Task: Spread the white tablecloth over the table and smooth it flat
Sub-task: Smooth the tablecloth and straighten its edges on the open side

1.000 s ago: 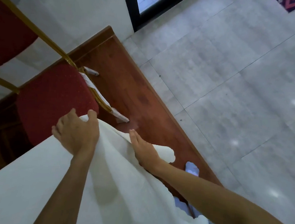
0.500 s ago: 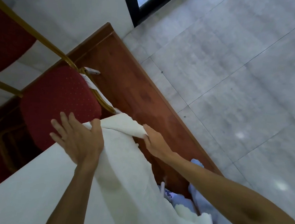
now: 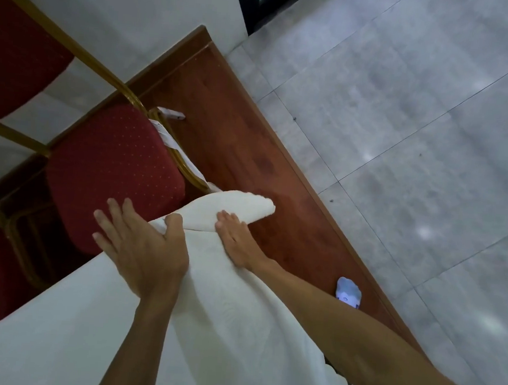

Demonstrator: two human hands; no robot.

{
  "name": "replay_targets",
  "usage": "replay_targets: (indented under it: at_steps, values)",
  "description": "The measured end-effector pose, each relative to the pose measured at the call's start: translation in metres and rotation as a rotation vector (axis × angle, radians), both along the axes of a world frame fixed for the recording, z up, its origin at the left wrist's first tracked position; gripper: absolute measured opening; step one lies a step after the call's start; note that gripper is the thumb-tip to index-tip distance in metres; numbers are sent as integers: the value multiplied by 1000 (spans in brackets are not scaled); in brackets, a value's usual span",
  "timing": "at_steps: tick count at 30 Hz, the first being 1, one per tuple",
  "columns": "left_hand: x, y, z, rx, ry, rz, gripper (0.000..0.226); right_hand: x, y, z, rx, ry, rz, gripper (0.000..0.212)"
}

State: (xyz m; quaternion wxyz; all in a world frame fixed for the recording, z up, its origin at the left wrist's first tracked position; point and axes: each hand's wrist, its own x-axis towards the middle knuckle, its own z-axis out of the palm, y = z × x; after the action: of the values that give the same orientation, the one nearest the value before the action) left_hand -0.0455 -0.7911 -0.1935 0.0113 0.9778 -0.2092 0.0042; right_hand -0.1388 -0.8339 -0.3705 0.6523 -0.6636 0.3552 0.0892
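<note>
The left hand (image 3: 143, 252) lies palm down at the bench corner. Its fingers (image 3: 114, 214) are spread and straight, reaching past the edge, and its thumb is laid across a bunched fold of the cloth (image 3: 84, 325). Whether the thumb pinches the fold cannot be told. The right hand (image 3: 238, 244) is just beside it, flat on the cloth, fingers straight and pressed together, their tips against the underside of a turned-over flap. Both forearms come in from the lower edge, the right one crossing above the hanging side of the cloth.

The flap is a soft, thick roll. Its long axis runs from the left thumb toward the upper right, and it ends in a rounded tip over the wood floor (image 3: 252, 125). The cloth is white and matt with a faint woven figure. It hides the bench top entirely, stretches from the hands toward the lower left, and drapes off the right edge in loose folds.

Beyond the left fingers stands a chair (image 3: 111, 169), its padded seat red with fine pale dots, on a gilt tube frame. The floor is glossy red-brown wood, bordered by pale grey tiles (image 3: 402, 143). A foot in a light sock (image 3: 348, 292) rests on the wood.
</note>
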Motion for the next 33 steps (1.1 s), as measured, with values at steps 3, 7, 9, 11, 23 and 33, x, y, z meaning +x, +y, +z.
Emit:
replay_targets:
  at_steps: [3, 7, 9, 11, 23, 33]
  values:
    - [1, 0, -1, -19, 4, 3, 79, -11, -3, -34, -19, 187, -38, 53]
    - [-1, 0, 0, -20, 9, 12, 78, -6, -18, 16, 35, -39, -175, 58]
    - [-2, -1, 1, -19, 11, 8, 79, -1, -16, 59, 2, -247, -212, 52]
    - [-3, -2, 3, -16, 13, 1, 78, 1, -3, 90, -50, -382, -169, 50]
    - [-2, -1, 3, 111, -16, -95, 75, -2, -9, -25, -13, 107, -32, 61]
    - [6, 1, 4, 130, 4, -222, 69, 3, 0, 93, -115, -403, -75, 53]
